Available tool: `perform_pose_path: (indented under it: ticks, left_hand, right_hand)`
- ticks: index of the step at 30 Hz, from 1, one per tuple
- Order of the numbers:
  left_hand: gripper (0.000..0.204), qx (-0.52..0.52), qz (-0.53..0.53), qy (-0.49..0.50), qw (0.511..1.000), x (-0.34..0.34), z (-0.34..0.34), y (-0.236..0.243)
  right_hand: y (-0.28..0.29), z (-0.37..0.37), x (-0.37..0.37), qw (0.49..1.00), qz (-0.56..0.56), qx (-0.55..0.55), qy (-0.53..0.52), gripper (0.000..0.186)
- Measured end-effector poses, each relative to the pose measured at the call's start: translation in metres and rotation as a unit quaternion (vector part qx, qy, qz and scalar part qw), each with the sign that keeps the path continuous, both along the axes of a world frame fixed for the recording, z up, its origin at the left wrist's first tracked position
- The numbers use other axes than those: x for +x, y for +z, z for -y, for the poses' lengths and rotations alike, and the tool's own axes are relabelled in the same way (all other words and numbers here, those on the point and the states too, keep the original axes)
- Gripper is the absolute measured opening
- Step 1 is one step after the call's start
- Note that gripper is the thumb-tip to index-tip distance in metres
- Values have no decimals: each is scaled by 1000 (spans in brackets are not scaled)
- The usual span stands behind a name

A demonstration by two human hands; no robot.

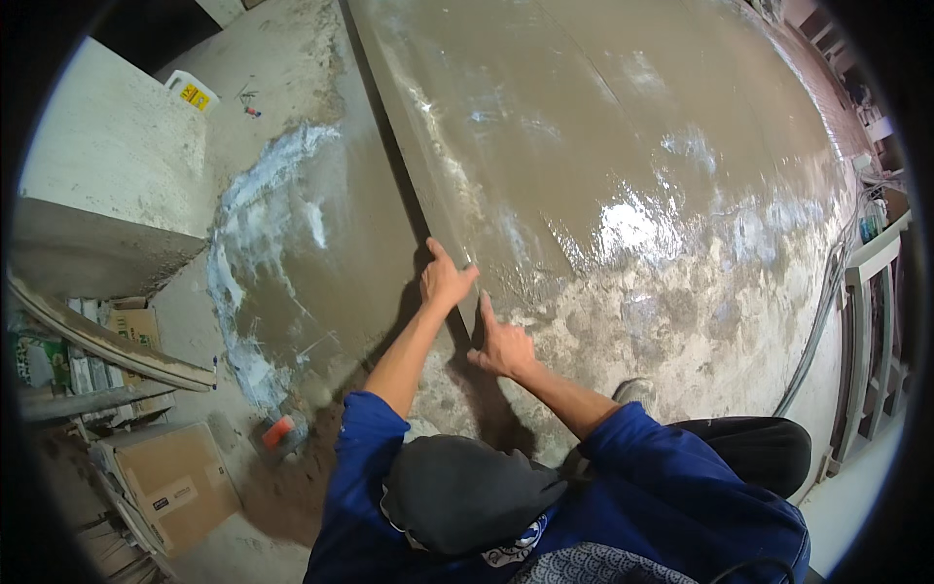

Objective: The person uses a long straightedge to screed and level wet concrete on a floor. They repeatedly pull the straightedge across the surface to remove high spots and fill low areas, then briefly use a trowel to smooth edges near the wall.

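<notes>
A long straightedge bar (404, 146) lies lengthwise on the wet, grey-brown coated floor (564, 136), with a dark strip along its left side. My left hand (446, 277) grips it near its near end, index finger stretched forward at the left edge and thumb at the right. Just nearer and to the right, my right hand (503, 346) is on the same bar, index finger pointing along it and thumb out to the left. The bar's near end is partly hidden by my hands and shadow. Pale, patchy, rougher floor (671, 331) lies right of my right hand.
A red-handled tool (280, 429) rests at lower left, near a cardboard box (170, 487) and stacked materials beside a curved strip (117, 346). A wall block (112, 146) and white container (190, 94) stand upper left. Cables (817, 321) and grey railings (861, 360) line the right.
</notes>
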State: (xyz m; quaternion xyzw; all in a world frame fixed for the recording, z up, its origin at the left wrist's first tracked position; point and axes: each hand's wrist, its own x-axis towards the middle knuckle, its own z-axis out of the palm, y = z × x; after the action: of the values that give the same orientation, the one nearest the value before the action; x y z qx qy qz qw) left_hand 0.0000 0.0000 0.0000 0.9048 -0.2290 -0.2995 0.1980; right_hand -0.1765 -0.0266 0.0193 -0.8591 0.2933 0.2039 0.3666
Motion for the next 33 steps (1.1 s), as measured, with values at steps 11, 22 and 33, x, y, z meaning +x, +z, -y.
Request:
perform_pose_path:
  ticks: [11, 22, 33]
  left_hand:
    - [114, -5, -22, -2, 1000, -5, 17, -4]
    - [114, 0, 0, -13, 1000, -11, 39, 1]
    - [114, -13, 18, -26, 999, -8, 69, -6]
  right_hand:
    - [4, 13, -5, 1000, 2, -17, -14, 117]
    - [7, 29, -16, 999, 24, -11, -36, 115]
    - [12, 61, -9, 999, -3, -29, -38, 115]
